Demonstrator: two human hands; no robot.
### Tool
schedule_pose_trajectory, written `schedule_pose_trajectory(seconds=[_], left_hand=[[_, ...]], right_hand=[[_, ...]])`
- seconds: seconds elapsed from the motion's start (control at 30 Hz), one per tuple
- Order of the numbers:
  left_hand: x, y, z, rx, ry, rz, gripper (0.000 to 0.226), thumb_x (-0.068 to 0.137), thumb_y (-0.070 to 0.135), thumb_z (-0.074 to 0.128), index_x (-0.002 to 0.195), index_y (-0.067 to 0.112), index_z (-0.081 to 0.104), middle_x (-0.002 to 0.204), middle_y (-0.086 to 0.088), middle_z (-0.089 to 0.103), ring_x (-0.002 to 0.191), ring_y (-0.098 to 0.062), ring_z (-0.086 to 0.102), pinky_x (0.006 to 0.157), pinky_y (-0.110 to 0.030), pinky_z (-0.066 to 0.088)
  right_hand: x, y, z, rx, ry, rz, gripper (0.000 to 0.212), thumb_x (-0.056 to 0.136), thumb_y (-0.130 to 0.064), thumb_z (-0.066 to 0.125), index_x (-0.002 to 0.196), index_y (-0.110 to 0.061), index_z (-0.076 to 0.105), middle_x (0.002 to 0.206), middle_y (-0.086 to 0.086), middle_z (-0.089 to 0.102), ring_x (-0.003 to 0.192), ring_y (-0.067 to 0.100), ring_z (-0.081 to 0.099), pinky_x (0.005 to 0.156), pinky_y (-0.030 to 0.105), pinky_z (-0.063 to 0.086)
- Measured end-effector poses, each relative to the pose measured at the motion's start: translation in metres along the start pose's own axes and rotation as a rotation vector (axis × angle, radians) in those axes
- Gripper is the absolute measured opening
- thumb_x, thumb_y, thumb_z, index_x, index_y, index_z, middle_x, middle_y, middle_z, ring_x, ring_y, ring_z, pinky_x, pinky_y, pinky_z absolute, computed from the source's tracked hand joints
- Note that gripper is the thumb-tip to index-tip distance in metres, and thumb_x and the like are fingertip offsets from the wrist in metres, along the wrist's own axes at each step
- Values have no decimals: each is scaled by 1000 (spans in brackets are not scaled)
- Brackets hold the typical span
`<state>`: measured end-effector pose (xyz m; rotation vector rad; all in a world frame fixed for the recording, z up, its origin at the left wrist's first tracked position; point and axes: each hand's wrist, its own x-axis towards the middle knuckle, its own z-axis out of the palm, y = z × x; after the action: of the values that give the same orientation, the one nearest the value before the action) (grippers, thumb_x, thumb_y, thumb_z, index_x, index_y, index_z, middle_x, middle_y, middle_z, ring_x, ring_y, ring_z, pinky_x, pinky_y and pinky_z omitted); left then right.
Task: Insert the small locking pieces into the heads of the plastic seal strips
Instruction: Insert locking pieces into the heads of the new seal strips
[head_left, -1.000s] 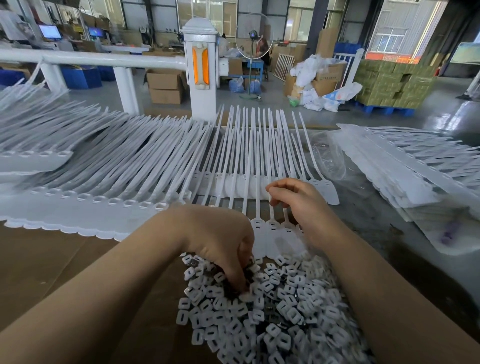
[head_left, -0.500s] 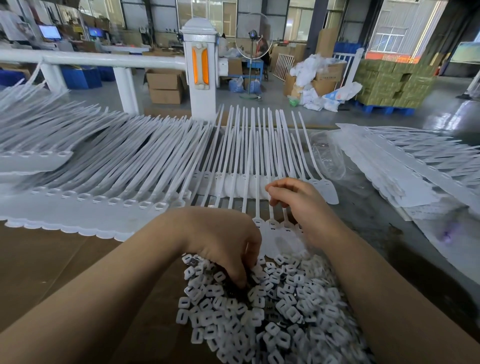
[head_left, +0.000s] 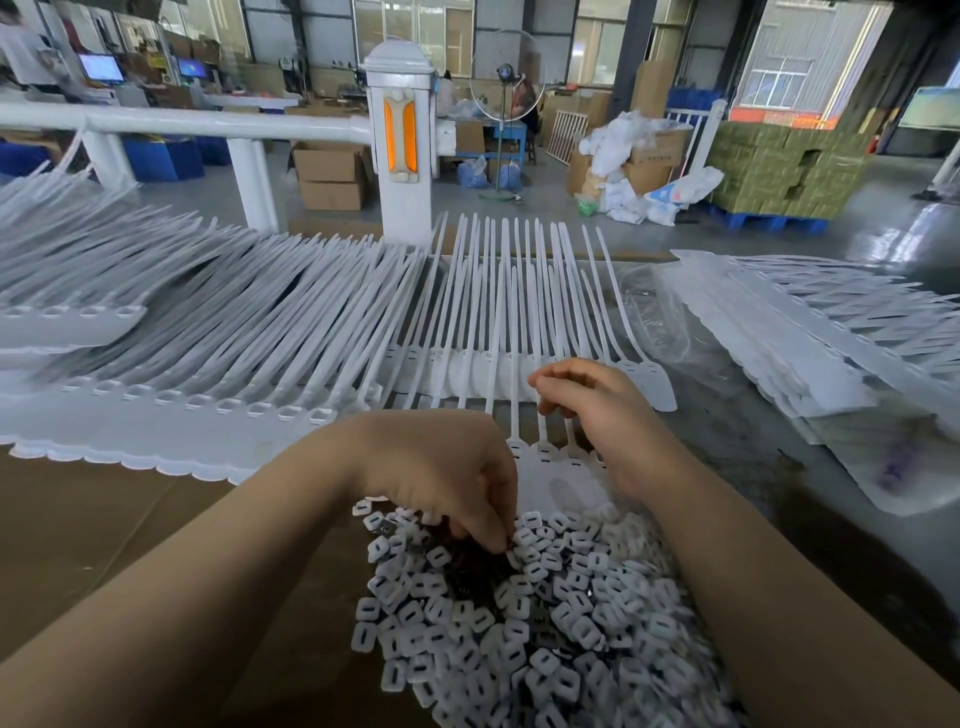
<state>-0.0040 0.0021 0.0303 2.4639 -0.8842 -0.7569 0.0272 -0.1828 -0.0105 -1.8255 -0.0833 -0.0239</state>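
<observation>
A heap of small white locking pieces (head_left: 545, 634) lies on the table in front of me. My left hand (head_left: 447, 473) reaches down into the top of the heap, fingers curled and tips among the pieces; what they pinch is hidden. My right hand (head_left: 592, 410) rests with curled fingers over the white seal strips (head_left: 514, 364), just above the strip heads (head_left: 545, 452) that lie side by side near the heap. Whether it holds a strip I cannot see.
Long rows of joined white strips (head_left: 208, 364) cover the left of the table. A stack of strips (head_left: 810, 332) and a clear plastic bag (head_left: 654, 312) lie at the right. Brown cardboard (head_left: 104, 545) covers the near left. A white railing post (head_left: 400, 145) stands behind.
My left hand has lifted slightly and shifted a little to the right within the heap. My right hand has stayed in place over the strips.
</observation>
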Motion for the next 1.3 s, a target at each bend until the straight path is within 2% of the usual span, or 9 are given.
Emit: schedule_pose_trajectory(seconds=[0.17, 0.27, 0.4, 0.6, 0.8, 1.0, 1.13, 1.23, 1.3], left_hand=[[6, -9, -2, -291, 294, -18, 3, 86, 19, 72, 84, 21, 72, 76, 4, 75, 71, -7, 71, 63, -12, 52], [11, -14, -1, -553, 524, -49, 3, 83, 12, 75, 84, 12, 72, 75, -4, 75, 68, -10, 70, 62, -16, 54], [16, -18, 5, -755, 666, -45, 4, 82, 8, 76, 85, 8, 73, 76, -9, 75, 66, -13, 69, 61, -18, 55], [19, -18, 9, -775, 691, -47, 5, 86, 7, 71, 88, 10, 74, 81, -8, 76, 72, -13, 72, 62, -17, 55], [20, -18, 8, -779, 713, -47, 8, 85, 4, 72, 89, 11, 74, 81, -7, 76, 75, -15, 73, 66, -19, 57], [21, -18, 10, -802, 724, -34, 16, 82, 1, 74, 95, 8, 67, 81, -10, 76, 74, -17, 73, 67, -22, 58], [22, -19, 11, -822, 729, -33, 21, 81, 1, 75, 97, 8, 63, 82, -10, 76, 74, -18, 73, 66, -22, 57], [23, -21, 12, -615, 742, -56, 17, 84, 11, 74, 96, 16, 65, 85, -1, 75, 81, -12, 71, 68, -17, 52], [24, -24, 15, -329, 715, -92, 16, 84, 26, 73, 98, 27, 65, 97, 9, 68, 95, -10, 64, 80, -19, 48]], right_hand=[[-2, -3, -2, -17, -22, -44, 8, 91, -27, 67, 89, -26, 74, 79, -16, 71, 74, -7, 65, 57, 9, 43], [-3, -5, -1, -46, -58, -73, 5, 89, -26, 70, 87, -27, 75, 86, -10, 74, 82, 0, 67, 72, 19, 44], [-4, -7, 1, -76, -98, -99, 11, 87, -26, 73, 79, -32, 74, 84, -11, 73, 81, 1, 67, 74, 23, 45], [-5, -8, -1, -78, -112, -107, 12, 87, -21, 71, 78, -28, 74, 82, -9, 73, 80, 1, 67, 75, 23, 45], [-4, -9, -2, -93, -120, -91, 8, 88, -19, 69, 82, -23, 72, 84, -2, 73, 76, 0, 65, 60, 7, 45], [-5, -9, -1, -106, -150, -89, 8, 89, -22, 70, 81, -24, 73, 81, 2, 72, 67, 1, 61, 54, 7, 45], [-5, -10, -1, -134, -157, -76, 8, 88, -22, 70, 81, -24, 72, 68, -11, 67, 55, -6, 55, 50, 8, 41], [-5, -10, -4, -131, -132, -56, 6, 88, -21, 70, 83, -22, 72, 70, -9, 70, 56, -6, 58, 48, 7, 40], [-5, -10, -5, -121, -107, -33, 7, 88, -21, 69, 83, -23, 73, 79, -9, 72, 67, -5, 63, 49, 7, 43]])
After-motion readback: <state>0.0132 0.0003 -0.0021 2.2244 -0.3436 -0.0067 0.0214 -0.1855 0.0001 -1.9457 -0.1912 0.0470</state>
